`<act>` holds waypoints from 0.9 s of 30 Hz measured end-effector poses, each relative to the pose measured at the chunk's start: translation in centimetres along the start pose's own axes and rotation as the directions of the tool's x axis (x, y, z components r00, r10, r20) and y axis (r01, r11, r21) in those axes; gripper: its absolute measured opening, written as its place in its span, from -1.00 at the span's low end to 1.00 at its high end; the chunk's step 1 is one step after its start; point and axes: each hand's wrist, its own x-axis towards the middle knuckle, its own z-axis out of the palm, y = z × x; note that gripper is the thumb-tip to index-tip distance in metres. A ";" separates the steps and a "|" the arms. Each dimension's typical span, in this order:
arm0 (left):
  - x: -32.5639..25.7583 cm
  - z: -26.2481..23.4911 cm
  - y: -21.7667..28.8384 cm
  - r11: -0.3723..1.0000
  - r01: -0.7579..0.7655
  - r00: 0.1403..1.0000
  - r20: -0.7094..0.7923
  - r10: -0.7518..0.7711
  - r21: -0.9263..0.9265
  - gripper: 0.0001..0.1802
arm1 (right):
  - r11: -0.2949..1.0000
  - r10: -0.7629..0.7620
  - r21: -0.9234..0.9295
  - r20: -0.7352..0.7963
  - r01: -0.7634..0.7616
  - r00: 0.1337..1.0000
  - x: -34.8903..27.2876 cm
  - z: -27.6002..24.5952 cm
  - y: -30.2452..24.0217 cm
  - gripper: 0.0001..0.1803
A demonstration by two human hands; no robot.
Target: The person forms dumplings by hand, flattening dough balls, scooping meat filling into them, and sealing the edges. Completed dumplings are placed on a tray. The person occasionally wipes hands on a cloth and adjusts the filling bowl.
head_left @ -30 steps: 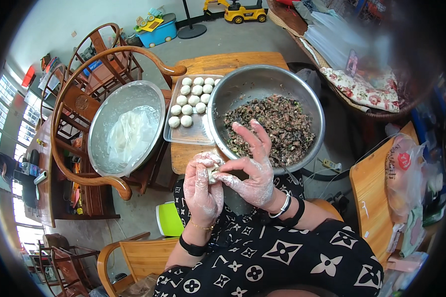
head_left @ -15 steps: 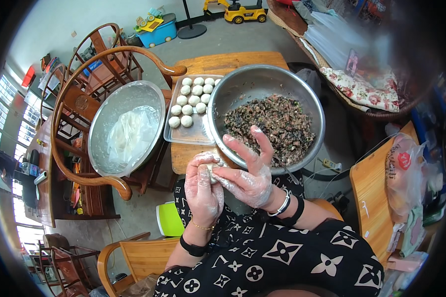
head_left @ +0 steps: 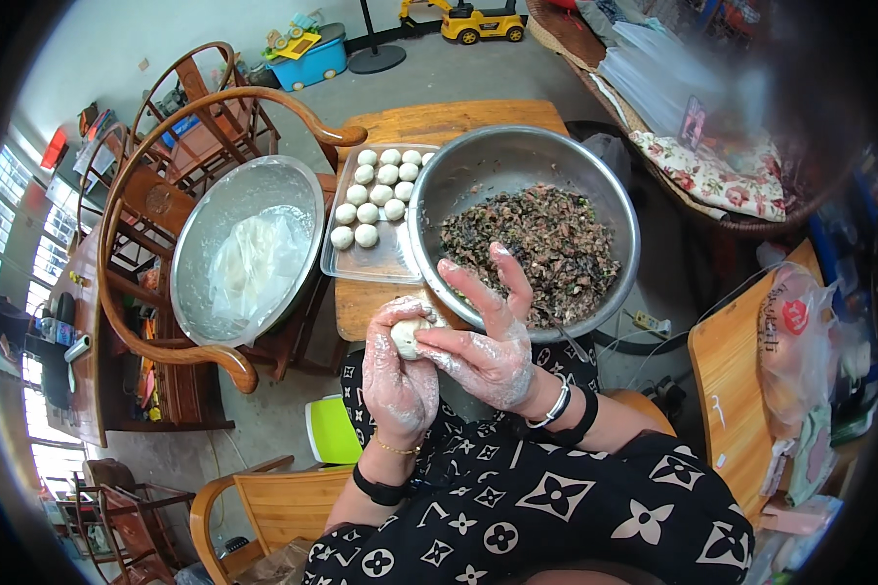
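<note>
A white filled dough ball [head_left: 409,337] sits in the curled fingers of my left hand [head_left: 396,385], over the near edge of the low wooden table. My right hand [head_left: 493,363] pinches the ball's right side, with two of its fingers raised and spread. White flour coats both hands. Just beyond them stands a large steel bowl [head_left: 617,283] of dark chopped filling [head_left: 532,249]. To its left lies a clear plastic tray [head_left: 380,261] with several round white dough balls [head_left: 366,235] in rows.
A second metal basin [head_left: 187,283] with white dough [head_left: 254,263] under plastic film rests on a wooden armchair [head_left: 234,361] at the left. The wooden table [head_left: 458,117] carries the bowl and tray. A wooden board [head_left: 727,390] with a plastic bag [head_left: 795,336] is at right.
The ball has turned in my left hand, and more of its smooth surface shows. My left thumb has moved off its front. My right hand stays at its side.
</note>
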 end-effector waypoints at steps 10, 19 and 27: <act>0.5 0.6 1.0 0.964 0.092 0.995 -0.024 -0.101 -0.250 -0.47 | 0.999 0.038 0.015 -0.007 -0.038 0.999 -0.1 -0.5 -0.3 -0.67; 0.8 1.5 1.1 0.951 0.167 0.984 0.102 -0.145 -0.262 -0.48 | 0.998 0.052 -0.027 0.013 -0.051 0.999 -0.3 -0.2 0.5 -0.60; 0.6 0.5 0.8 0.949 0.197 0.976 0.137 -0.167 -0.247 -0.54 | 0.993 0.113 -0.016 -0.007 -0.114 0.994 0.3 -0.8 0.7 -0.71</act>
